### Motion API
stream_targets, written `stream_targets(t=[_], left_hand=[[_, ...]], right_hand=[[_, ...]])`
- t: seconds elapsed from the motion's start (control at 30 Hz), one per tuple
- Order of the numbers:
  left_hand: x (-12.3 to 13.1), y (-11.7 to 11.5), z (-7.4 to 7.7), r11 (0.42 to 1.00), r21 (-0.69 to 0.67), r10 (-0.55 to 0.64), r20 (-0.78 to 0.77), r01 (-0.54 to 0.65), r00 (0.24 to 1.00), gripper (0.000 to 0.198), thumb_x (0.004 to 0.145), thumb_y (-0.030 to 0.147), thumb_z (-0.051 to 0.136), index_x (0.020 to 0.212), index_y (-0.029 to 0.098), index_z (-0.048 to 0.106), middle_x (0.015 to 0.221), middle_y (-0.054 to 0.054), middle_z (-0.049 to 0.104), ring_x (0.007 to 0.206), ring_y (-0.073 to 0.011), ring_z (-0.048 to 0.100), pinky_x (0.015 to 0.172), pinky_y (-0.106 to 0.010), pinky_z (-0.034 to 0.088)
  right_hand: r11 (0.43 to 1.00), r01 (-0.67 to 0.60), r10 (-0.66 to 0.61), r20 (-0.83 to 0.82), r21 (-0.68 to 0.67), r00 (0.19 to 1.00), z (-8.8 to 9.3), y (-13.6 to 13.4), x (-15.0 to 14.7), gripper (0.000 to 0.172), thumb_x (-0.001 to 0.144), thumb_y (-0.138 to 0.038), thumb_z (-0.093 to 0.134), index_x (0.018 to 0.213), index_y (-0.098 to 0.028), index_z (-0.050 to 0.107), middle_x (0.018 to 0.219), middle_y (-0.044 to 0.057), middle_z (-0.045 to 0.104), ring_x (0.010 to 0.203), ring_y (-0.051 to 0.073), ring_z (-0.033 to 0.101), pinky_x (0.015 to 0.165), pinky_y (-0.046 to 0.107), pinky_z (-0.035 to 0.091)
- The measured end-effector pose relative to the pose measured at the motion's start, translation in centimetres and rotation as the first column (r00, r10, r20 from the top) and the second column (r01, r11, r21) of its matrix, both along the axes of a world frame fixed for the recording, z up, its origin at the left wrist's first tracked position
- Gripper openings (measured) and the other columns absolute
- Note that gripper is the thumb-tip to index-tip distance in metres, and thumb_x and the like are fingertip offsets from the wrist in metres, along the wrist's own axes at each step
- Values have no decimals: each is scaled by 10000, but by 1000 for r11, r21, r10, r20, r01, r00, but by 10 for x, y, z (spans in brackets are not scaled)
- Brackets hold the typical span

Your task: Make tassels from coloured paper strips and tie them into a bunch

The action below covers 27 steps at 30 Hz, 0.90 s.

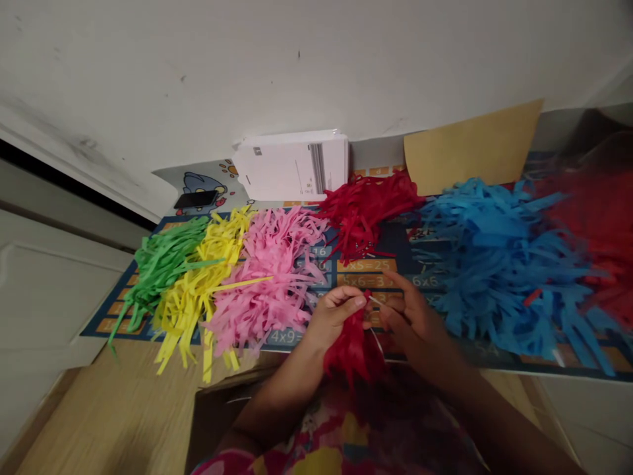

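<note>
My left hand (341,311) pinches the gathered top of a red paper tassel (353,349), whose strips hang down over the table's front edge. Between the fingers of my right hand (408,313) is a thin white string (376,338), which runs to the tassel's top and loops below. Both hands are close together in front of my body. Beyond them lies a pile of dark red tassels (370,204). Pink tassels (277,270) lie to the left of my hands, and blue tassels (504,277) to the right.
Yellow tassels (208,270) and green tassels (168,264) lie at the left. More red strips (598,224) are at the far right. A white box (281,165) and a tan board (469,145) lean on the wall. A phone (198,199) lies at the back left of the printed mat (366,266).
</note>
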<state>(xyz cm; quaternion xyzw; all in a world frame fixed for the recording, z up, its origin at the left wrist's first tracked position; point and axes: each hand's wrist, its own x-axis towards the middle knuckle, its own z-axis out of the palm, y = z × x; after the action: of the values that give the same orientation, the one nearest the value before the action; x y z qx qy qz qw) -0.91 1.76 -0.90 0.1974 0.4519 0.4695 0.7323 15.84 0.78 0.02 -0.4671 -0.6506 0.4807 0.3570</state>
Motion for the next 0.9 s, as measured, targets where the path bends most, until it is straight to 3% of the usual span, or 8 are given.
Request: stream_targets(t=[0.27,0.67,0.8,0.9], left_hand=[[0,0,-6,1000,2,5,7,-5,1000,506,484,402,949,769,134,629,653,6,687,548,-103,627,512,-203,557],[4,-2,-4,1000,9,9,-38,-9,999,523,468,437,945,766,140,634,653,9,677,561,-114,616,534,-237,555],[6,-7,-1,980,199,36,-244,14,969,337,635,411,859,762,151,686,692,0,673,589,-118,605,592,-256,550],[7,-12,2,901,415,127,-533,128,836,98,761,263,748,772,170,720,783,-34,713,728,-153,653,728,-270,531]], right_hand=[[1000,-11,11,10,-28,1000,1,0,2,486,1006,-325,396,1470,-212,302,678,-64,535,619,135,546,628,274,437],[995,-28,14,156,92,988,10,2,1,453,968,-313,411,1405,-195,417,731,-5,645,683,189,634,635,302,445],[996,-83,76,156,39,985,8,5,5,466,986,-349,399,1430,-208,380,862,24,679,774,196,651,699,323,470],[989,-130,135,72,-69,988,1,6,6,400,994,-409,441,1354,-235,441,1082,59,680,930,200,660,766,326,494]])
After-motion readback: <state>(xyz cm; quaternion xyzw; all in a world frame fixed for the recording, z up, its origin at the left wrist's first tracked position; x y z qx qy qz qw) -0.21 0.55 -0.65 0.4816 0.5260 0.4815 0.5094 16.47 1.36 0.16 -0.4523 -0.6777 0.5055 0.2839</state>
